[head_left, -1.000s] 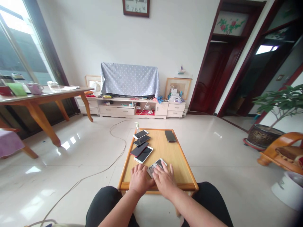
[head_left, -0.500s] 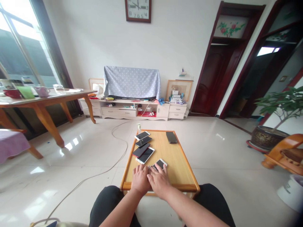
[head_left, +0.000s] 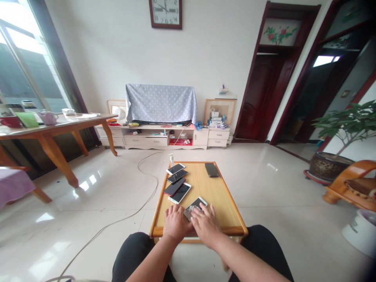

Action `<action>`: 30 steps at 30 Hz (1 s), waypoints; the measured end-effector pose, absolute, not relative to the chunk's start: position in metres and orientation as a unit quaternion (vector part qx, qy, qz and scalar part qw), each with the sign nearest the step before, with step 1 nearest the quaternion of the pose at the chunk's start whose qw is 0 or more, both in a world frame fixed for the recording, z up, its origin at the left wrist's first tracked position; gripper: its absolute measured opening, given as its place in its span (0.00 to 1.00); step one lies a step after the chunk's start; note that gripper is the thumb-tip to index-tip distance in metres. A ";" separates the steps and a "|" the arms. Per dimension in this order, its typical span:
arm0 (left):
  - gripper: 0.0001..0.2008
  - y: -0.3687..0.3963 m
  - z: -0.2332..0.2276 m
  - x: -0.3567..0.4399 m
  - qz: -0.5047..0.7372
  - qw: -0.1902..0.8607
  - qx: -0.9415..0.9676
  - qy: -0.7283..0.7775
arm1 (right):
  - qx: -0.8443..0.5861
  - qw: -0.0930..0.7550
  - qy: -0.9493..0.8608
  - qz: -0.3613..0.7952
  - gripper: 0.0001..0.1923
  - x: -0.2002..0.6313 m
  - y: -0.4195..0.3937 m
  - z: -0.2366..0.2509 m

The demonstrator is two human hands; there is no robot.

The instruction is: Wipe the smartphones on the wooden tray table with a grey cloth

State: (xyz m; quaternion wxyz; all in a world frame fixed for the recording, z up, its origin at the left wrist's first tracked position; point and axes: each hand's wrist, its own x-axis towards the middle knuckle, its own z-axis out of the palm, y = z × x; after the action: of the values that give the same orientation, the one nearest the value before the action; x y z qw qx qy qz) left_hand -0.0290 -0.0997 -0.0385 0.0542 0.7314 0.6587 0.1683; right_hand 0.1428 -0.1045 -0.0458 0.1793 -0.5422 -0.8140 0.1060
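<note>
A white-framed smartphone (head_left: 201, 201) lies screen up and slanted near the front of the small wooden table. My left hand (head_left: 175, 222) is closed at its lower left edge, fingers bent and the thumb reaching along its near end. Over the screen, my right hand (head_left: 205, 224) presses a small crumpled whitish piece (head_left: 192, 208), perhaps a wipe, under its fingertips; its outer fingers are spread. To the left rest another white smartphone (head_left: 181, 192), a dark phone with a red edge (head_left: 174, 187) overlapping it, a black smartphone (head_left: 177, 176) and a further white smartphone (head_left: 175, 169).
A dark phone (head_left: 211, 170) lies at the table's back right. Behind the back left corner stands a pump bottle (head_left: 171, 158). The small table (head_left: 226, 211) sits between my knees. A cable (head_left: 123, 215) runs over the floor on the left.
My right hand has slid a little to the right and nearer, uncovering more of the phone and the whitish piece. My left hand stays at the phone's edge. The view has shifted slightly.
</note>
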 end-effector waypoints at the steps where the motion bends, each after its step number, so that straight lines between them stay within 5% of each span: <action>1: 0.21 -0.100 -0.038 -0.028 0.170 0.050 0.730 0.660 | -0.571 0.174 -0.796 0.103 0.26 0.149 -0.101 -0.044; 11: 0.22 -0.102 -0.038 -0.024 0.180 0.050 0.731 0.657 | -0.535 0.198 -0.813 0.115 0.25 0.160 -0.126 -0.049; 17: 0.20 -0.103 -0.032 -0.020 0.165 0.057 0.726 0.666 | -0.628 0.172 -0.753 0.095 0.25 0.168 -0.096 -0.036; 23: 0.14 -0.108 -0.024 -0.023 0.147 0.087 0.717 0.676 | -0.508 0.185 -0.832 0.127 0.25 0.128 -0.107 -0.032; 30: 0.20 -0.115 -0.013 -0.022 0.146 0.078 0.719 0.675 | -0.611 0.183 -0.763 0.103 0.22 0.140 -0.075 -0.030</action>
State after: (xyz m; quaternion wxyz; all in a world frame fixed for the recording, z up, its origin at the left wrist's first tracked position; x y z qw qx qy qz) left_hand -0.0224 -0.1148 -0.0135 0.0778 0.7192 0.6749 0.1457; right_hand 0.1397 -0.0747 -0.0302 0.1832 -0.6113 -0.7631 0.1026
